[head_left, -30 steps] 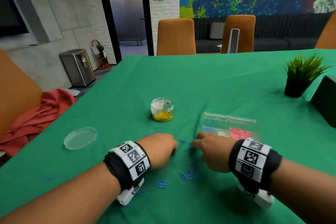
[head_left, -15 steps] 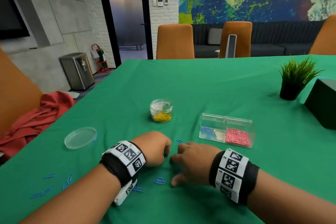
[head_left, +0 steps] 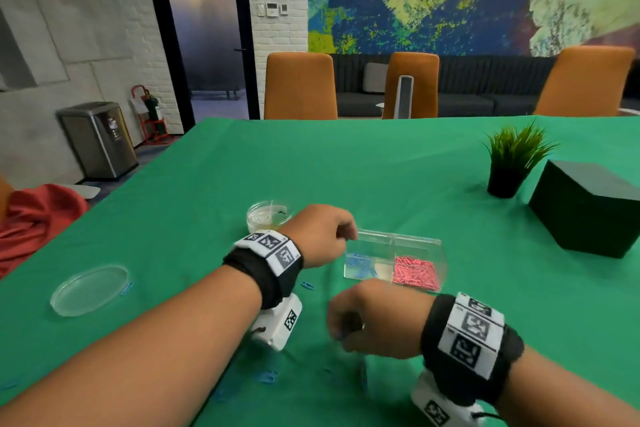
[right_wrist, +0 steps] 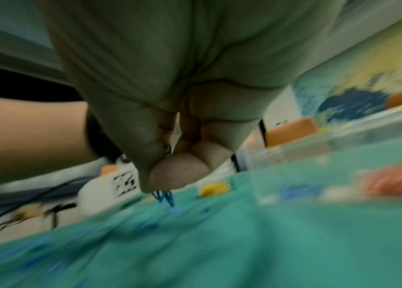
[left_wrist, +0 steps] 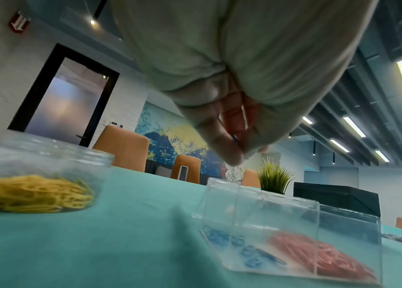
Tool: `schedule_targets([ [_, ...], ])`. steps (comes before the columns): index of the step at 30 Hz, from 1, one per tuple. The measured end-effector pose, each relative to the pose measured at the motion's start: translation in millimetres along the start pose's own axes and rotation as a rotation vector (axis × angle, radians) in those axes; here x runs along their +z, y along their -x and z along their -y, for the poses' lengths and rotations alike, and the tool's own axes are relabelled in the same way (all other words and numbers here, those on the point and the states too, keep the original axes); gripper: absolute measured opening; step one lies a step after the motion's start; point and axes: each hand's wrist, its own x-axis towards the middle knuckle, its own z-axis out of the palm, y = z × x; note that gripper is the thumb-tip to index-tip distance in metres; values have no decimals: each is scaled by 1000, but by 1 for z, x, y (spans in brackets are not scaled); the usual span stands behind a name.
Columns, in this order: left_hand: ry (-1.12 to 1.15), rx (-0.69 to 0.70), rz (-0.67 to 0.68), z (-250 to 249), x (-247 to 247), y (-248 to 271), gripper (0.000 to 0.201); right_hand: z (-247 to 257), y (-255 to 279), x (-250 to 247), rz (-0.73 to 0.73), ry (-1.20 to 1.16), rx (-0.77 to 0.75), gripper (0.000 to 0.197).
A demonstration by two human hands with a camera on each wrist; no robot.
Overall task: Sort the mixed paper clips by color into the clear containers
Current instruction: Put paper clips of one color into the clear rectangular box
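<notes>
A clear two-part box (head_left: 417,242) (left_wrist: 293,206) stands on the green cloth, with blue clips (head_left: 360,265) (left_wrist: 239,247) in its left part and pink clips (head_left: 415,276) (left_wrist: 323,253) in its right part. My left hand (head_left: 348,236) (left_wrist: 238,150) hovers over the box's left end and pinches a blue clip (left_wrist: 235,138). A round jar (head_left: 268,217) (left_wrist: 37,175) behind that wrist holds yellow clips (left_wrist: 32,193). Nearer me, my right hand (head_left: 337,329) (right_wrist: 162,183) pinches several blue clips (right_wrist: 164,196) above the cloth. Loose blue clips (head_left: 266,376) lie in front.
A clear round lid (head_left: 89,289) lies at the left with a blue clip (head_left: 126,289) beside it. A potted plant (head_left: 509,163) and a black box (head_left: 585,208) stand at the right. Red cloth (head_left: 31,222) lies past the table's left edge.
My left hand has lifted from the cloth and moved right, up to the clear box. My right hand has drawn back towards me and risen with blue clips in its fingers.
</notes>
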Motion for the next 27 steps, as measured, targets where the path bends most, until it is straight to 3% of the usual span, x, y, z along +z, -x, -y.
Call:
schedule_targets([
  [5,12,-37,70,-3,16,-23,21,-62,-1,-53,-406,-115,175,24],
  [9,65,-66,76,-2,16,-30,30,-90,-22,-75,-543,-97,256,27],
  [12,111,-46,42,2,9,-26,25,-93,-40,-77,-465,29,271,14],
  [16,67,-57,13,24,-17,-4,16,-91,-46,-73,-321,207,340,24],
  [18,-71,-114,102,42,-29,12,20,-86,-44,-68,-328,254,339,28],
  [21,-268,-177,360,67,-28,33,41,-65,-42,-56,-357,293,189,29],
  [24,-375,-65,542,61,-8,50,52,-39,-37,-33,-190,282,68,30],
  [27,-434,78,567,40,11,68,53,-21,-15,-15,36,339,60,33],
])
